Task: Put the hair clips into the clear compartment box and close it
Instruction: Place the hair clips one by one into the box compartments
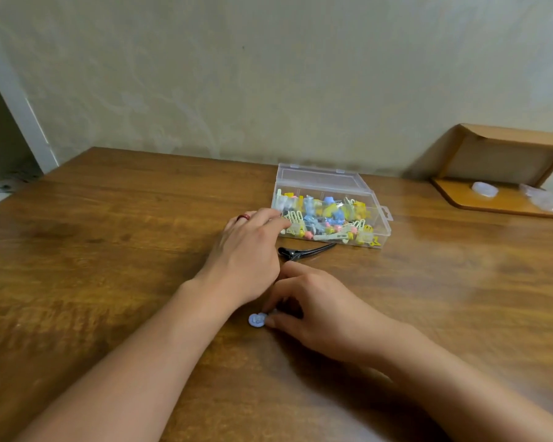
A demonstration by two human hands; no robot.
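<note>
- Head view: a brown wooden counter runs up to a pale wall, with both bare forearms reaching in from the near edge.
- The clear compartment box sits on the counter right of centre, towards the far side. Its lid is open and tipped back towards the wall.
- The box holds a jumble of hair clips in yellow, blue, cream and pink; which compartment each one lies in cannot be told.
- The left hand reaches to the near-left corner of the box, fingers stretched forward and touching the clips there. Its grip looks loose; whether it holds anything cannot be told. A red ring shows on one finger.
- A black clip, long and narrow, lies on the counter just near of the box, between the box and the hands, untouched.
- The right hand rests on the counter nearer the camera, just right of the left wrist. Its thumb and fingertips are pinched on a small round lilac clip that lies on the counter.
- At the far right, a wooden tray carries some pale, clear plastic pieces, well apart from the box.
</note>
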